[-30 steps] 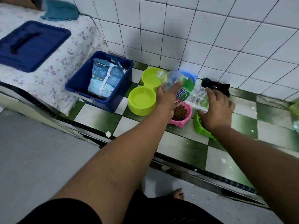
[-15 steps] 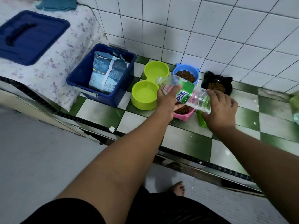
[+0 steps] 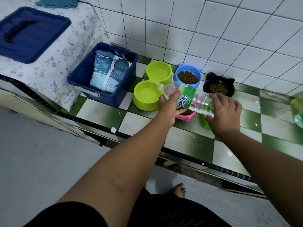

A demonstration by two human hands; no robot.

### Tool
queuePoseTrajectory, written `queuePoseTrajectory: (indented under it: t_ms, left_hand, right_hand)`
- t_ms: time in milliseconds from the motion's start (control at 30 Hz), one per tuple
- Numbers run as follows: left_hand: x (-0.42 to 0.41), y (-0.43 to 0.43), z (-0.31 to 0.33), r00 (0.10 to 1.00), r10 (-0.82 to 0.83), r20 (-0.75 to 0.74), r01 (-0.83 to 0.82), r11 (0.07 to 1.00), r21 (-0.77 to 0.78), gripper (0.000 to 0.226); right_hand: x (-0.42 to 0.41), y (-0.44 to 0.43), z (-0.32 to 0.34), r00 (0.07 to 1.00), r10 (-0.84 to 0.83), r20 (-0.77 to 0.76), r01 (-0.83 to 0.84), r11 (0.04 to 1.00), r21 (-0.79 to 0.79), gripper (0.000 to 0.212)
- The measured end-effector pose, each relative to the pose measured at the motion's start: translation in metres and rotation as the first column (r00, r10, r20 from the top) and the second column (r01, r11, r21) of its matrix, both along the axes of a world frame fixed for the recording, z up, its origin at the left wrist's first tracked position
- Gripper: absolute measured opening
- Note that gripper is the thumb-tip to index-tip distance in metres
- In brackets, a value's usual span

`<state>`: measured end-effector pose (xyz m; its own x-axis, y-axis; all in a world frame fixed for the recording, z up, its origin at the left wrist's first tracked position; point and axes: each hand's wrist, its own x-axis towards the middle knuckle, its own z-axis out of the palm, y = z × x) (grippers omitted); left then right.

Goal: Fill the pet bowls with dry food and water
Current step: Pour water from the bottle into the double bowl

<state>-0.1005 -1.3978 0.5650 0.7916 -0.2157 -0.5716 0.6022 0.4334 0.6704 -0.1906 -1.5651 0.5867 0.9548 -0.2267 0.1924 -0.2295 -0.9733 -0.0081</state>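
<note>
Bottle [image 3: 187, 99] dipped lower; left hand [image 3: 168, 109], right hand [image 3: 225, 112] grip.

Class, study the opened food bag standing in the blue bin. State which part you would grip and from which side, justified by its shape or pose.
Grip the food bag at its upper panel, just below the torn top, coming from above. It stands roughly upright, and the walls of the blue bin enclose its lower part, so probably only the top is free to pinch.
</note>
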Motion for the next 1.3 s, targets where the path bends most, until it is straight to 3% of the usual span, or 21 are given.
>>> queuePoseTrajectory:
  t_ms: [1300]
  left_hand:
    - [0.002, 0.006, -0.006, 0.998, -0.041, -0.054, 0.041, 0.999, 0.006, 0.063]
  right_hand:
    - [-0.002, 0.004, 0.011, 0.999, 0.041, -0.002, -0.041, 0.996, -0.079, 0.078]
